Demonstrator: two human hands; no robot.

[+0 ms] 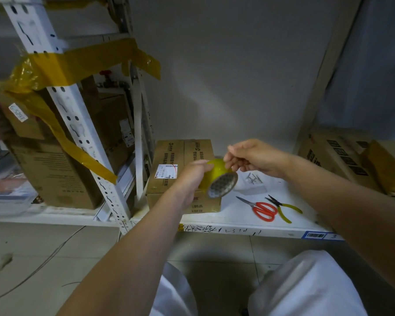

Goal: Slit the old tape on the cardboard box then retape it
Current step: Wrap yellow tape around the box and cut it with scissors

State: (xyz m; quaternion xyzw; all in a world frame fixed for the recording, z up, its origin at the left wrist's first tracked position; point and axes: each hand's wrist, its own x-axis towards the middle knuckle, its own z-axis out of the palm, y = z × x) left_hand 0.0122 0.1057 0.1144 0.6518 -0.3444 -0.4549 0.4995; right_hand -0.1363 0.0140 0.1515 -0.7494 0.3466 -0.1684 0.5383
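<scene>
1. The left hand (193, 176) is gripping the roll of yellow tape (217, 176) from its left side, fingers curled round the outer band, holding it in the air just above the near right part of the cardboard box (169, 169).
2. The right hand (253, 157) is reaching in from the right, its fingertips pinching at the top far edge of the roll. By my judgement it is feeling for the loose tape end; whether it has the end lifted I cannot tell, since no free strip is showing.
3. The roll's axis is pointing toward the near right, so the open core is facing the viewer and the sticky band is running round toward the box.
4. The box is lying on the white shelf (237, 215), directly below and to the left of both hands, its long axis running from near to far. A white shipping label (166, 171) is sitting on its top, left of the left hand.
5. The left hand is the nearer one to the box top, so it is likely the one to carry the roll along while the right hand presses the freed end down.
6. The red-handled scissors (259, 208) and yellow-handled pliers (283, 207) are lying on the shelf to the right of the box, untouched, below the right forearm.
</scene>
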